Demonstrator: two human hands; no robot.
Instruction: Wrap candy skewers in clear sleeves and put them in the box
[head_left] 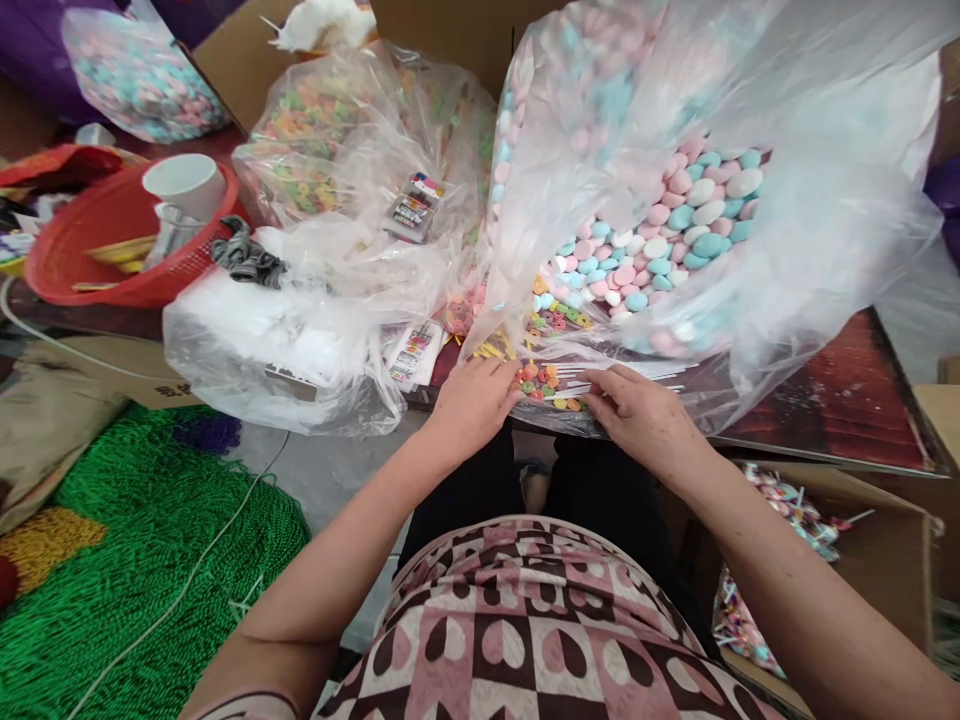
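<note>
My left hand (478, 408) rests at the table's front edge, its fingers bent together beside a small pile of ring-shaped candies (534, 378). What it pinches, if anything, is too small to make out. My right hand (643, 412) has thumb and fingers closed on the end of a thin white stick (568, 394). More white sticks (637, 368) lie just behind its fingers. Beyond both hands, a large clear plastic bag (817, 200) lies open with pink, blue and white oval candies (645, 265) spilling toward me. Some yellow pieces (495, 346) lie at my left fingertips.
Left of the hands sit a bag of ring candies (315, 130), a plastic bag of white wrappers (247, 330) and printed packets (416, 352). A red basket (112, 285) holds a white cup (187, 188). Below right stands a cardboard box (870, 570) of wrapped candies; green cords (165, 520) lie lower left.
</note>
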